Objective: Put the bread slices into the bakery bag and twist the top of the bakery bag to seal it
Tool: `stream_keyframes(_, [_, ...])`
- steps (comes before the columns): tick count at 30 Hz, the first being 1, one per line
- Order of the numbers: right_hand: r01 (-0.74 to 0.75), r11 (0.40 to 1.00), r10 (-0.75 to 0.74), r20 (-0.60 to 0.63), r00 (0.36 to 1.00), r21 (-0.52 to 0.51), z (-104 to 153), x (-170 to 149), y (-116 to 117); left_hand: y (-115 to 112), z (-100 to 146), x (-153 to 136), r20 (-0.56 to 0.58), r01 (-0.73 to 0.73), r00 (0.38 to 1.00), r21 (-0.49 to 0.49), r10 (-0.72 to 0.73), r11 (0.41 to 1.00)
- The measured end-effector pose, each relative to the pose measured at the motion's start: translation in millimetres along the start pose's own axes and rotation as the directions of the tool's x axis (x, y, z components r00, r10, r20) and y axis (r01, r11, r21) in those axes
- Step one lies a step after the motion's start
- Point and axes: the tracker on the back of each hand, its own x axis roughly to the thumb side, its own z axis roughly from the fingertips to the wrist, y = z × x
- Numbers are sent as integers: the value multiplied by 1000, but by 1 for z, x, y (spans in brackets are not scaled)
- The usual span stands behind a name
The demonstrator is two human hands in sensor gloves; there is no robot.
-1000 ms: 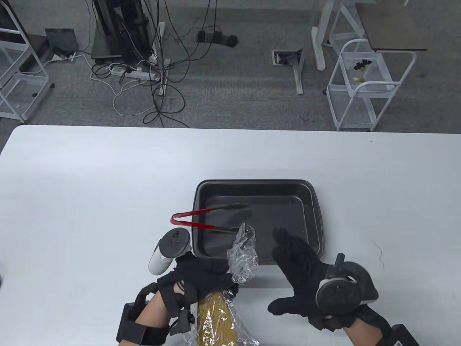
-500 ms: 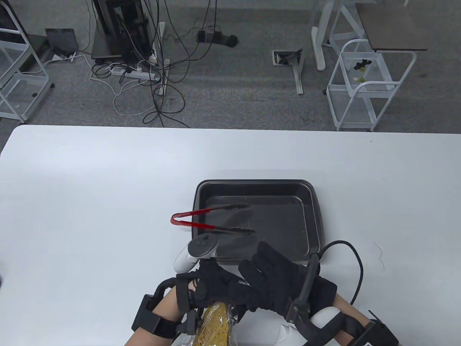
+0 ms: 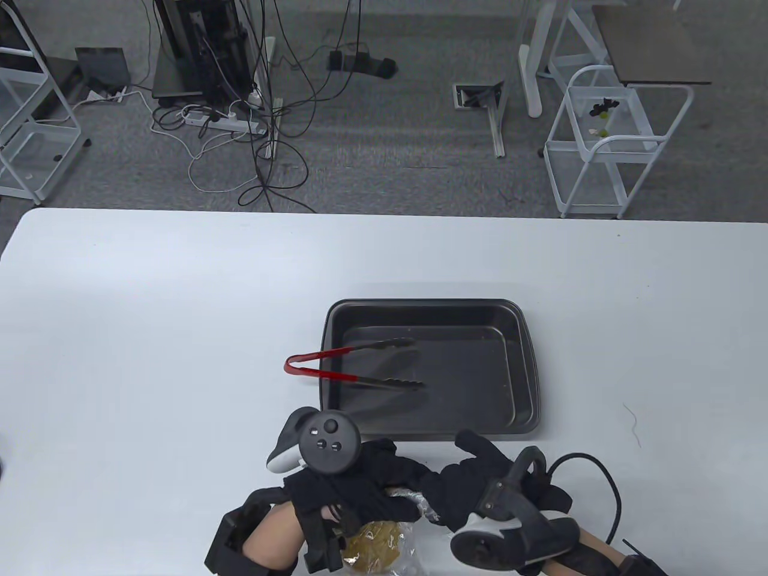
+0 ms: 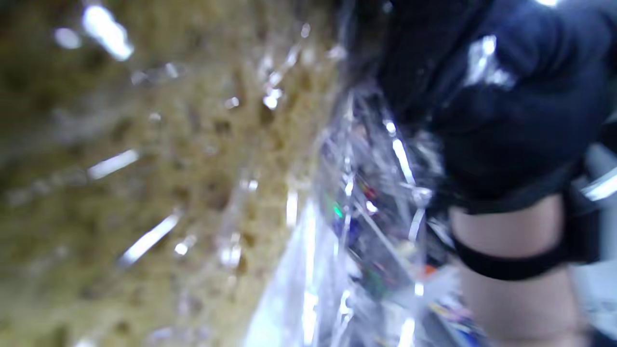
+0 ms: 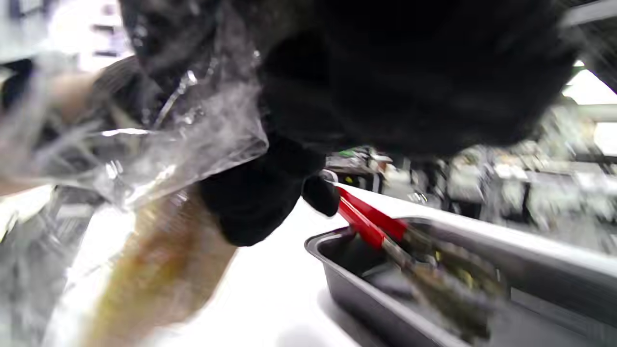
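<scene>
1. The twisting step is judged to be in hand: the bread [image 3: 371, 536] is already seen inside the clear bag [image 3: 408, 543], at the near edge of the table [image 3: 150, 336], and no slice is seen left in the baking tray [image 3: 528, 366].
2. The gathered neck of the bag [image 3: 414, 497] is held between the two gloves, just in front of the tray's near rim.
3. The left hand [image 3: 354, 492] is laid over the top of the bag, its fingers curled around the plastic where the neck meets the bread; in the left wrist view the crumb is seen pressed against crinkled film [image 4: 366, 202].
4. The right hand [image 3: 480, 480] is closed on the neck from the other side; in the right wrist view the plastic [image 5: 159, 144] is seen bunched under its fingers [image 5: 250, 202], though the picture is blurred and the exact finger placement cannot be told.
5. The two hands are touching or nearly so around the neck.
6. For the next move, the bag's body would need to be kept steady by the left hand while the neck is turned by the right, with the grip tight enough that the slippery film is not let go.
7. The red tongs [image 3: 354, 366] are lying across the tray's left rim, apart from both hands.
</scene>
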Motion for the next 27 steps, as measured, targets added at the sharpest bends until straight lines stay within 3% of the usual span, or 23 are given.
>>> stream_keyframes(2, [111,994,-109,-128,986,4,-4,-10,3,-5,6,12,-53,198,980,144,-193,969])
stream_keyframes(4, [257,966,-253,-258,932,-21,-11,-25,6,-17,9,25,-131,418,908,295,-397,859])
stream_keyframes(7, [477,877,-459,-384,801,-54,-15,-43,15,-29,11,37,-278,620,785,348,-554,703])
stream_keyframes(9, [680,717,-652,-496,574,-154,-14,-57,29,-36,9,43,-365,743,669,344,-647,574])
stream_keyframes(11, [790,571,-733,-573,367,-225,-11,-64,41,-44,5,47,-429,834,551,306,-716,459])
stream_keyframes(13, [803,538,-745,-591,310,-256,-10,-67,47,-51,2,49,-464,887,460,279,-757,368])
stream_keyframes(16, [798,551,-719,-623,308,-242,-7,-69,52,-63,-2,51,-495,949,311,213,-811,234])
stream_keyframes(17, [803,549,-717,-624,311,-230,-6,-70,52,-63,-3,50,-486,949,309,214,-817,232])
stream_keyframes(19, [818,542,-714,-619,326,-194,-3,-71,51,-56,-4,48,-442,911,413,203,-796,360])
stream_keyframes(20, [820,545,-729,-583,359,-175,-3,-69,48,-49,-4,43,-423,849,527,221,-737,480])
stream_keyframes(21, [818,554,-733,-557,390,-156,-3,-68,44,-41,-4,39,-399,800,595,209,-698,562])
stream_keyframes(22, [784,604,-718,-523,459,-141,0,-67,35,-31,-3,30,-373,681,719,206,-587,703])
stream_keyframes(23, [744,653,-698,-495,518,-142,2,-67,27,-25,-3,22,-372,596,781,206,-501,776])
stream_keyframes(24, [694,706,-682,-399,613,-140,4,-68,17,-17,-3,9,-300,425,880,152,-368,892])
stream_keyframes(26, [704,704,-708,-179,683,-95,6,-69,5,-8,-1,-16,-299,74,954,119,-35,990])
stream_keyframes(27, [720,693,-720,-78,690,-33,8,-68,-1,-6,-3,-30,-209,-159,964,52,166,986])
